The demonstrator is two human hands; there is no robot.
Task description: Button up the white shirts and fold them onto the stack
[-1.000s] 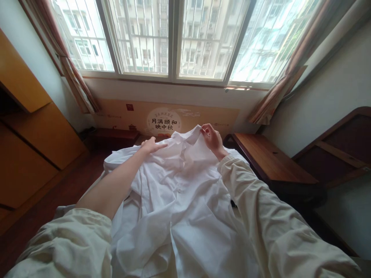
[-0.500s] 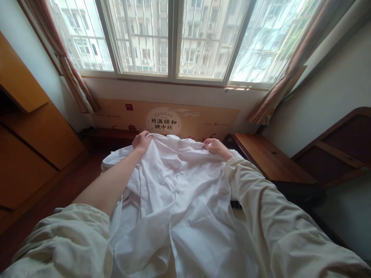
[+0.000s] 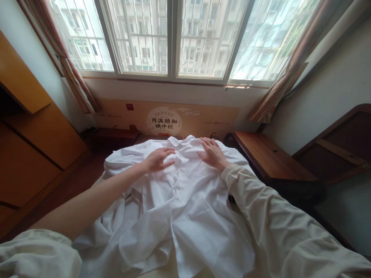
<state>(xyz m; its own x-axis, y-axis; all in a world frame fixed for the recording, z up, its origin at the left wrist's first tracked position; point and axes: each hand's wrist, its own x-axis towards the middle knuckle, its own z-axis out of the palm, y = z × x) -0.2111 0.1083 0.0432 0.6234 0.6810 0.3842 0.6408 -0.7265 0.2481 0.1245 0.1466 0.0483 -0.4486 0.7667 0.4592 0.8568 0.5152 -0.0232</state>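
A white button-up shirt [image 3: 185, 204] lies front side up before me, its collar at the far end and its hem towards me. Wrinkles run across the body, and the sleeve on the left is bunched. My left hand [image 3: 159, 159] is over the upper chest, left of the button line, with fingers apart and nothing held. On the other side of the collar, my right hand [image 3: 213, 152] rests flat on the shirt near the shoulder, fingers spread. What the shirt lies on is mostly hidden beneath it.
A wooden desk [image 3: 272, 156] stands to the right, beside a dark wood-framed panel [image 3: 339, 146]. Orange cabinets [image 3: 37, 143] line the left side. Behind the shirt is a tan printed board [image 3: 116, 110] under a barred window [image 3: 142, 38], with curtains [image 3: 74, 81] at its sides.
Both hands have let go of the shirt's shoulders. My left hand has moved right and nearer to me, over the chest. The shirt now lies flatter, with its collar showing.
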